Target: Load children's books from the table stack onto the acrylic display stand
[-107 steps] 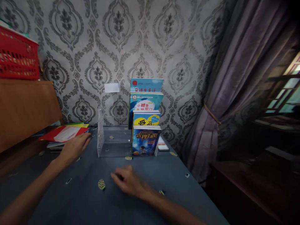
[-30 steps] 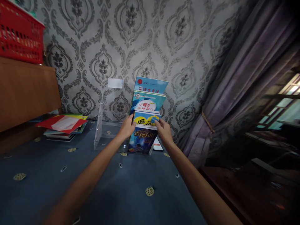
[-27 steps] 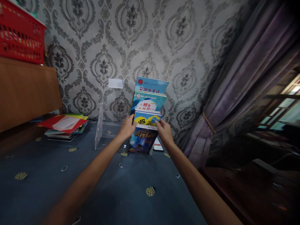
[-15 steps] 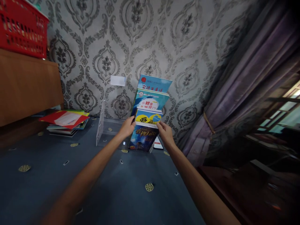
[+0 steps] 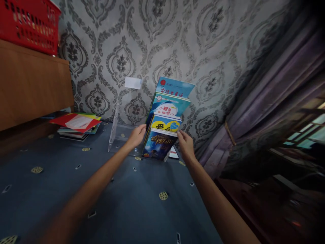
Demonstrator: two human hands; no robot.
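Several books stand one behind another in a clear acrylic holder (image 5: 112, 135) against the wall. In front is a dark blue book (image 5: 159, 145); behind it come a yellow and blue book (image 5: 165, 124), a teal book (image 5: 172, 104) and a light blue book (image 5: 176, 87) at the back. My left hand (image 5: 137, 135) is at the left edges of the front books, fingers bent together. On the other side, my right hand (image 5: 185, 141) pinches the upper right edge of the dark blue book.
Flat books and papers under a red sheet (image 5: 81, 122) lie at the left, beside a wooden cabinet (image 5: 35, 84) bearing a red basket (image 5: 30, 25). A phone-like object (image 5: 174, 153) lies right of the books. A purple curtain (image 5: 254, 105) hangs at the right.
The view has shifted, so the books and holder appear slightly farther right and higher. My right hand sits a little farther out from the front books' edges; both hands remain beside them.
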